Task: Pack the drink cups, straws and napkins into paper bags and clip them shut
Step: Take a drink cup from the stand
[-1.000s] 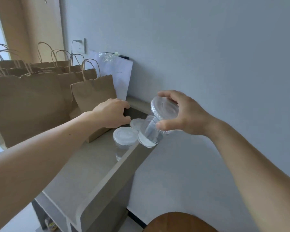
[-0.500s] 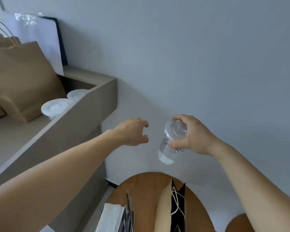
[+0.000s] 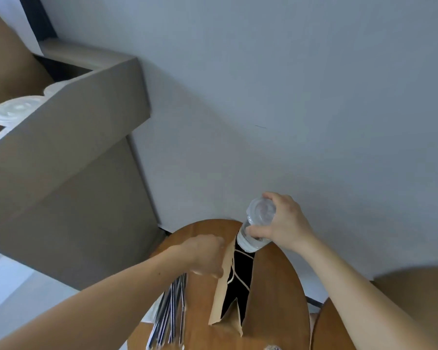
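My right hand (image 3: 285, 223) grips a clear lidded drink cup (image 3: 257, 223) by its top, tilted, with its base at the far end of the open mouth of a brown paper bag (image 3: 228, 314). The bag stands upright on a round wooden table (image 3: 283, 299), its dark inside and cord handles showing. My left hand (image 3: 205, 256) is closed against the bag's left rim; whether it pinches the paper I cannot tell. A bundle of dark wrapped straws (image 3: 170, 314) lies on the table to the left of the bag, over something white.
A grey shelf unit (image 3: 68, 157) stands at the left against the wall. Two more lidded cups (image 3: 13, 111) and part of a brown paper bag (image 3: 5, 64) sit on it. Another wooden surface (image 3: 344, 332) shows at the lower right.
My view swung down from the shelf to the table. My right hand carried the cup down to the bag's mouth, and my left hand dropped to the bag's left rim.
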A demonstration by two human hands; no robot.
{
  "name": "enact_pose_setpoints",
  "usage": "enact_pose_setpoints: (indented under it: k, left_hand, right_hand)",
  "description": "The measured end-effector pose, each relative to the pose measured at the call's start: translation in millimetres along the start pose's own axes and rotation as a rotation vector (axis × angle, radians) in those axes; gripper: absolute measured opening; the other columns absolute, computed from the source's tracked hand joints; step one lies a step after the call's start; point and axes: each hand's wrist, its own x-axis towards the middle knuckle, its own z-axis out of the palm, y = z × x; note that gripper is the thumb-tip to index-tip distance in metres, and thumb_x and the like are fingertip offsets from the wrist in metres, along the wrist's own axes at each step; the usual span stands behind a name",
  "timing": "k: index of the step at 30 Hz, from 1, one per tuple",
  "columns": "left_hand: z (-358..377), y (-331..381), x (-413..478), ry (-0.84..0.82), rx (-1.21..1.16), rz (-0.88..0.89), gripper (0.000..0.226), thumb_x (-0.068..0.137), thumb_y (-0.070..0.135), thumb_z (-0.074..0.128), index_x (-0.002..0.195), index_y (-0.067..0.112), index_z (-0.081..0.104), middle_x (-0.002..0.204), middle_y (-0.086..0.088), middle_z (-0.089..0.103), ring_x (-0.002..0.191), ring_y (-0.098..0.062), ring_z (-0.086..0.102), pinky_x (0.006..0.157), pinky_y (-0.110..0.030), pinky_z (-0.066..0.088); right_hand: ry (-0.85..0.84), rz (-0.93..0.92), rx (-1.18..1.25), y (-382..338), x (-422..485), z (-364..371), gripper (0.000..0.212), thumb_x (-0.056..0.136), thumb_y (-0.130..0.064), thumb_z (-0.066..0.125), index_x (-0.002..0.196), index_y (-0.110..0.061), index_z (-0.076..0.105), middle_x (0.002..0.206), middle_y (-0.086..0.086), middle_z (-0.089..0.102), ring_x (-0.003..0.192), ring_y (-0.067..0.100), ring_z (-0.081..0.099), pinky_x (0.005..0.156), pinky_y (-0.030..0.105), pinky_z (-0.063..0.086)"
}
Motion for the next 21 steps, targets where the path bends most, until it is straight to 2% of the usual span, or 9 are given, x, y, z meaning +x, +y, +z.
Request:
enact_pose_setpoints:
  k: [3, 6, 10, 13, 15, 18, 21]
  left_hand:
    - [31.0, 1.4, 3.4, -0.126, -0.078, -0.024, 0.088, 0.073, 0.051, 0.073, 0.147, 0.022, 0.033, 0.133, -0.002, 0.056, 0.117, -0.026, 0.056, 0.096, -0.039, 0.051]
    - [52.7, 7.7, 9.2, -0.114, -0.121, -0.102, 0.071, 0.078, 0.059, 0.064, 0.134, 0.021, 0.043, 0.118, -0.002, 0.063, 0.104, -0.025, 0.062, 0.092, -0.042, 0.054]
    - [68.9, 7.5, 18.0, -0.03, -0.198, -0.157, 0.036, 0.086, 0.048, 0.056, 0.105, 0.018, 0.059, 0.092, -0.002, 0.066, 0.086, -0.021, 0.067, 0.082, -0.041, 0.058]
    - [77.9, 3.6, 22.4, -0.027, -0.286, -0.164, 0.03, 0.089, 0.044, 0.049, 0.098, 0.018, 0.062, 0.088, -0.003, 0.068, 0.082, -0.021, 0.069, 0.081, -0.041, 0.059]
    - [82.0, 0.0, 26.3, -0.029, -0.425, -0.222, 0.031, 0.093, 0.042, 0.045, 0.098, 0.018, 0.064, 0.085, -0.004, 0.072, 0.076, -0.018, 0.072, 0.079, -0.037, 0.061]
    - [83.5, -6.0, 32.9, -0.053, -0.624, -0.306, 0.03, 0.097, 0.033, 0.042, 0.095, 0.013, 0.064, 0.071, -0.004, 0.074, 0.063, -0.014, 0.073, 0.065, -0.028, 0.062]
    - [84.6, -7.7, 36.0, -0.083, -0.678, -0.34, 0.031, 0.098, 0.029, 0.041, 0.087, 0.011, 0.065, 0.059, -0.001, 0.071, 0.058, -0.015, 0.072, 0.049, -0.021, 0.055]
  right_hand:
    - [0.017, 0.02, 0.011, 3.7, 2.4, 13.2, 0.113, 0.04, -0.071, 0.072, 0.141, -0.032, 0.039, 0.133, -0.005, 0.044, 0.127, 0.019, 0.039, 0.102, 0.038, 0.041]
    - [0.048, 0.041, 0.018, 3.6, 3.7, 24.2, 0.109, 0.046, -0.065, 0.076, 0.143, -0.03, 0.038, 0.134, -0.001, 0.043, 0.128, 0.022, 0.039, 0.1, 0.036, 0.039]
    - [0.039, 0.047, -0.021, 1.6, 0.8, 37.9, 0.104, 0.053, -0.061, 0.079, 0.143, -0.03, 0.037, 0.134, -0.001, 0.042, 0.128, 0.022, 0.038, 0.101, 0.037, 0.041]
    - [0.03, 0.019, -0.046, 0.5, -6.9, 38.8, 0.103, 0.054, -0.062, 0.078, 0.143, -0.03, 0.036, 0.135, -0.002, 0.041, 0.128, 0.021, 0.036, 0.101, 0.036, 0.04]
    - [-0.002, -0.019, -0.086, 1.5, -14.0, 33.8, 0.104, 0.054, -0.064, 0.076, 0.143, -0.03, 0.036, 0.136, -0.003, 0.04, 0.129, 0.021, 0.035, 0.102, 0.036, 0.04]
    - [-0.12, -0.1, -0.183, 6.3, -27.1, 24.2, 0.104, 0.053, -0.068, 0.072, 0.143, -0.032, 0.034, 0.134, -0.007, 0.04, 0.127, 0.017, 0.037, 0.102, 0.037, 0.041]
    - [-0.27, -0.156, -0.283, 13.9, -35.5, 14.7, 0.106, 0.05, -0.071, 0.068, 0.143, -0.035, 0.031, 0.134, -0.011, 0.037, 0.126, 0.014, 0.035, 0.101, 0.035, 0.042]
